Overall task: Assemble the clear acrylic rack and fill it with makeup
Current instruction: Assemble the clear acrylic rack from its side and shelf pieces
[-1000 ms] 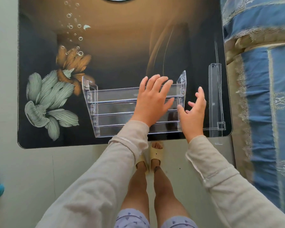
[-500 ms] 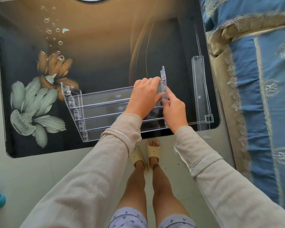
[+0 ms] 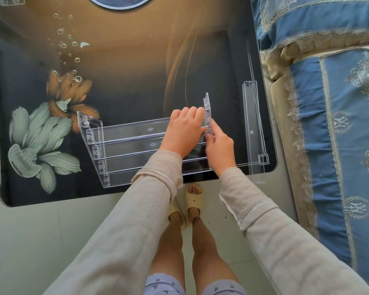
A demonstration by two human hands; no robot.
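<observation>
A clear acrylic rack (image 3: 126, 145) with several stepped shelves lies near the front edge of the dark table (image 3: 124, 81). Its left side panel (image 3: 90, 135) is attached. My left hand (image 3: 184, 130) lies curled over the shelves at the rack's right end, fingers against the right side panel (image 3: 207, 116). My right hand (image 3: 221, 149) presses that upright panel from the outside, fingers pinching its edge. A separate long clear acrylic piece (image 3: 252, 128) lies on the table to the right, untouched. No makeup is in view.
The glossy tabletop carries a flower print (image 3: 41, 141) on its left half. A bed with a blue patterned cover (image 3: 332, 124) runs along the table's right side. My feet in pale slippers (image 3: 193, 199) stand on the light floor under the table's front edge.
A second ago both hands hovered open beside the rack's right end. They have closed in on the right side panel, the left inside and the right outside, and stay there now.
</observation>
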